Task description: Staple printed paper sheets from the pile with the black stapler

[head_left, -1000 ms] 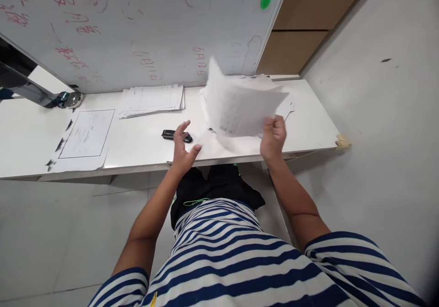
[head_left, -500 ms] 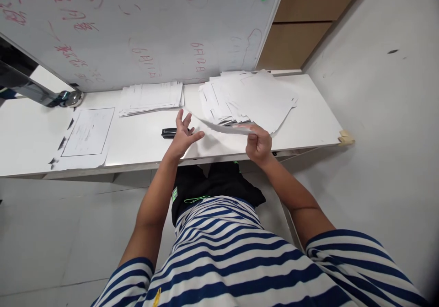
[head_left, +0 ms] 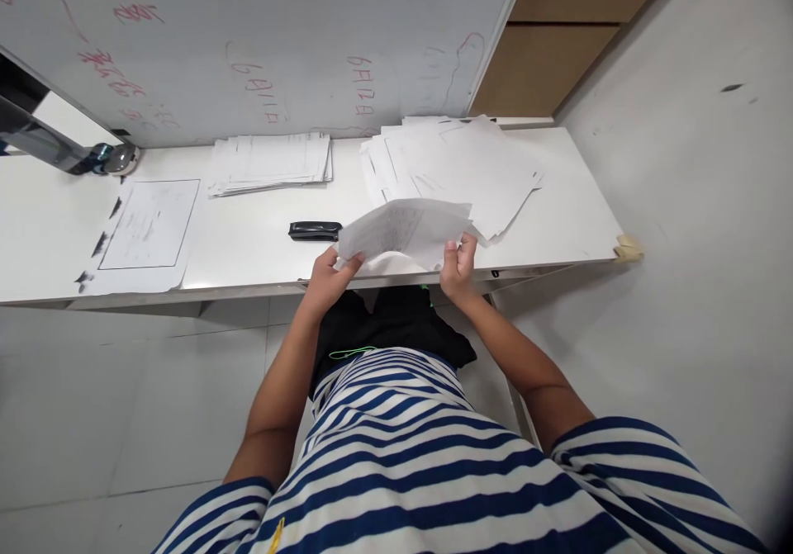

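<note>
Between my two hands, above the desk's front edge, is a bent sheet of paper (head_left: 402, 228) with faint print on it. My left hand (head_left: 330, 280) pinches its left end, the thumb on the near face. My right hand (head_left: 459, 269) grips the right end, thumb up and fingers curled behind. Whether it is one sheet or more I cannot tell. A black stapler (head_left: 315, 230) lies on the desk just beyond my left hand, its right end meeting the paper's edge. Behind the held paper spreads a loose pile of papers (head_left: 458, 158).
A neater stack of papers (head_left: 273, 162) lies at the back of the white desk (head_left: 248, 248). A framed-print sheet (head_left: 152, 224) is on the left, near a dark monitor stand (head_left: 117, 158). A whiteboard (head_left: 297, 34) rises behind; yellowish padding (head_left: 629, 248) covers the right corner.
My left hand, open and off the paper before, has closed on its left end. The paper has turned to show its printed face and come nearer the desk's front edge.
</note>
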`<state>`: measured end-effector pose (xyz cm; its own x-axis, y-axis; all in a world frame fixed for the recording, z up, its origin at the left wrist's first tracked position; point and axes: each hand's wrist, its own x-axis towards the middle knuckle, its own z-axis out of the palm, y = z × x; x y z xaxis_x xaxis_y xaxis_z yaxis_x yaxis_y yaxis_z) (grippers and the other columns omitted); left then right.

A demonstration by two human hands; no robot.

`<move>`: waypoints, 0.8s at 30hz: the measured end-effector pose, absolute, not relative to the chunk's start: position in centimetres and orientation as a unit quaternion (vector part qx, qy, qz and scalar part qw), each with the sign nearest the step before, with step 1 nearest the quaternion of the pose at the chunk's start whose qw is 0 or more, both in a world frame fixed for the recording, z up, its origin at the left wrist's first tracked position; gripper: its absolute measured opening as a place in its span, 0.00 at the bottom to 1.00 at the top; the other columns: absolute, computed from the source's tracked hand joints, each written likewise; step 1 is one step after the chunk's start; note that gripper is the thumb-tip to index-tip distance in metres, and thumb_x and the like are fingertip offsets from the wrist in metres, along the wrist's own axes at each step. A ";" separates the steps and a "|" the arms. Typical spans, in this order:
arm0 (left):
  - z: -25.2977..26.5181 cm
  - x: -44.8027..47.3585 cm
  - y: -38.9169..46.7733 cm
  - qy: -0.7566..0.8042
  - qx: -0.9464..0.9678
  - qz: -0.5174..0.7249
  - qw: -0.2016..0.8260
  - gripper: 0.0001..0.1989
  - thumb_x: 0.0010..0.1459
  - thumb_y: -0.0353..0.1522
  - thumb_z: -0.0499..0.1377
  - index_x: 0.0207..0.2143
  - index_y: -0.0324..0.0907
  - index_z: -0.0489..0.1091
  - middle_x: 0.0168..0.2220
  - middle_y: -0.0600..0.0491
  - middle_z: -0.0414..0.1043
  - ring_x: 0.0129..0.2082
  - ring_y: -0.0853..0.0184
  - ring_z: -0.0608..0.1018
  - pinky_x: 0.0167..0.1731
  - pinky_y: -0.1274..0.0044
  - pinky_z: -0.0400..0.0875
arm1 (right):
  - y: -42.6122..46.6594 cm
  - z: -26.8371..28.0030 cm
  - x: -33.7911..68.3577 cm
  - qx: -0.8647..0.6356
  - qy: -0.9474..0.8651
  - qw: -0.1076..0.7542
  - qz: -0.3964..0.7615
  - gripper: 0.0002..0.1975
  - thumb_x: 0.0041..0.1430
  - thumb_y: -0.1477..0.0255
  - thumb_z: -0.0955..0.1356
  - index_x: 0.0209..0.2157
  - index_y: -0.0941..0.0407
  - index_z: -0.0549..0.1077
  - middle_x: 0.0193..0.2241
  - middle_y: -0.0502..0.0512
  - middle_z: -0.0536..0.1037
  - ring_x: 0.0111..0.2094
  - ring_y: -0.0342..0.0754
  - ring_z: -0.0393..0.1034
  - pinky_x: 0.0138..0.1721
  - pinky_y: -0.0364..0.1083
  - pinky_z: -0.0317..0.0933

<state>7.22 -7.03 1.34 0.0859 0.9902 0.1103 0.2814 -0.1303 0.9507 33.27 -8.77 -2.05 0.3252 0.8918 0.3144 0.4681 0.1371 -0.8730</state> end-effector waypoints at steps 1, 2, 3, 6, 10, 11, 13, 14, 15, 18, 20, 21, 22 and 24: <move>1.4 7.1 -7.1 0.531 0.620 0.426 0.391 0.19 0.57 0.46 0.65 0.43 0.42 0.78 0.46 0.47 0.80 0.51 0.54 0.79 0.54 0.64 0.70 | -8.7 -2.2 33.2 -0.615 -0.544 0.531 0.210 0.30 0.64 0.44 0.51 0.54 0.52 0.59 0.36 0.60 0.74 0.41 0.59 0.74 0.45 0.60 0.70; 1.5 7.1 -7.1 0.542 0.624 0.421 0.375 0.18 0.57 0.45 0.65 0.43 0.42 0.79 0.46 0.47 0.80 0.51 0.53 0.79 0.54 0.63 0.71 | -8.7 -2.3 33.2 -0.604 -0.545 0.540 0.215 0.30 0.63 0.44 0.52 0.53 0.52 0.58 0.37 0.61 0.74 0.41 0.59 0.74 0.46 0.60 0.70; 1.5 7.1 -7.0 0.550 0.625 0.420 0.361 0.18 0.57 0.45 0.65 0.43 0.42 0.79 0.47 0.46 0.80 0.51 0.53 0.79 0.54 0.63 0.71 | -8.6 -2.4 33.2 -0.595 -0.549 0.545 0.220 0.29 0.63 0.44 0.53 0.53 0.52 0.59 0.39 0.62 0.75 0.43 0.59 0.74 0.47 0.60 0.69; 1.7 7.1 -6.9 0.567 0.613 0.428 0.346 0.19 0.56 0.44 0.66 0.46 0.43 0.77 0.48 0.46 0.79 0.52 0.52 0.78 0.54 0.62 0.71 | -8.2 -2.0 33.4 -0.588 -0.568 0.514 0.260 0.27 0.62 0.46 0.60 0.52 0.52 0.62 0.44 0.64 0.76 0.48 0.59 0.73 0.50 0.59 0.69; 1.7 6.9 -6.5 0.553 0.588 0.450 0.381 0.27 0.51 0.44 0.70 0.52 0.43 0.74 0.52 0.43 0.77 0.54 0.52 0.78 0.53 0.62 0.73 | -7.5 -1.4 33.8 -0.573 -0.580 0.484 0.317 0.29 0.55 0.51 0.71 0.52 0.52 0.68 0.48 0.62 0.78 0.50 0.58 0.74 0.51 0.58 0.69; 1.6 6.9 -6.4 0.544 0.578 0.455 0.404 0.29 0.50 0.44 0.70 0.52 0.42 0.73 0.52 0.43 0.77 0.53 0.52 0.78 0.52 0.62 0.74 | -7.3 -1.2 33.8 -0.561 -0.573 0.498 0.330 0.29 0.54 0.51 0.72 0.52 0.52 0.69 0.49 0.62 0.78 0.51 0.58 0.74 0.52 0.58 0.69; 1.6 6.9 -5.9 0.524 0.554 0.460 0.456 0.28 0.48 0.45 0.71 0.48 0.40 0.74 0.49 0.42 0.79 0.50 0.52 0.80 0.50 0.63 0.75 | -7.0 -1.0 33.7 -0.529 -0.548 0.530 0.372 0.28 0.54 0.51 0.72 0.51 0.53 0.70 0.50 0.61 0.79 0.51 0.56 0.75 0.53 0.57 0.69; 1.5 6.9 -5.7 0.515 0.543 0.462 0.475 0.26 0.48 0.45 0.72 0.45 0.40 0.75 0.46 0.43 0.79 0.48 0.53 0.80 0.48 0.64 0.76 | -7.0 -0.9 33.6 -0.515 -0.536 0.539 0.397 0.28 0.53 0.52 0.73 0.50 0.53 0.71 0.49 0.60 0.80 0.51 0.56 0.75 0.53 0.57 0.69; 1.5 7.0 -5.5 0.508 0.535 0.467 0.487 0.25 0.47 0.45 0.72 0.43 0.40 0.75 0.44 0.44 0.79 0.46 0.54 0.81 0.47 0.65 0.77 | -6.9 -0.7 33.5 -0.505 -0.525 0.541 0.420 0.27 0.52 0.52 0.74 0.49 0.53 0.72 0.48 0.60 0.80 0.50 0.55 0.76 0.53 0.56 0.70; 1.4 7.4 -5.1 0.488 0.537 0.497 0.476 0.22 0.47 0.44 0.72 0.39 0.41 0.73 0.39 0.49 0.78 0.42 0.58 0.81 0.44 0.68 0.77 | -7.0 -0.2 33.3 -0.511 -0.495 0.544 0.445 0.26 0.50 0.53 0.75 0.46 0.53 0.75 0.45 0.58 0.82 0.48 0.56 0.77 0.51 0.56 0.71; 1.3 7.7 -5.0 0.481 0.541 0.516 0.458 0.22 0.47 0.44 0.72 0.38 0.42 0.73 0.39 0.50 0.78 0.41 0.60 0.81 0.44 0.69 0.77 | -7.1 0.0 33.2 -0.525 -0.481 0.544 0.444 0.26 0.49 0.52 0.76 0.44 0.54 0.76 0.43 0.57 0.82 0.45 0.55 0.77 0.49 0.55 0.72; 1.2 7.9 -5.0 0.482 0.539 0.520 0.455 0.22 0.46 0.44 0.73 0.39 0.41 0.73 0.39 0.50 0.78 0.41 0.59 0.81 0.44 0.68 0.77 | -7.1 0.1 33.1 -0.532 -0.479 0.539 0.444 0.26 0.48 0.51 0.76 0.43 0.54 0.76 0.41 0.56 0.82 0.44 0.55 0.77 0.47 0.55 0.72; 1.0 8.1 -5.0 0.485 0.533 0.518 0.461 0.23 0.46 0.44 0.73 0.40 0.41 0.74 0.40 0.49 0.78 0.42 0.59 0.81 0.45 0.68 0.77 | -7.2 0.1 33.0 -0.538 -0.484 0.527 0.446 0.26 0.48 0.51 0.75 0.42 0.54 0.76 0.38 0.55 0.82 0.42 0.55 0.77 0.46 0.54 0.73; 0.7 8.4 -5.2 0.495 0.513 0.507 0.484 0.26 0.45 0.46 0.72 0.42 0.40 0.75 0.43 0.47 0.80 0.45 0.56 0.81 0.47 0.65 0.77 | -7.4 0.1 32.7 -0.553 -0.503 0.494 0.444 0.25 0.48 0.50 0.75 0.39 0.54 0.75 0.35 0.54 0.81 0.38 0.54 0.76 0.42 0.54 0.73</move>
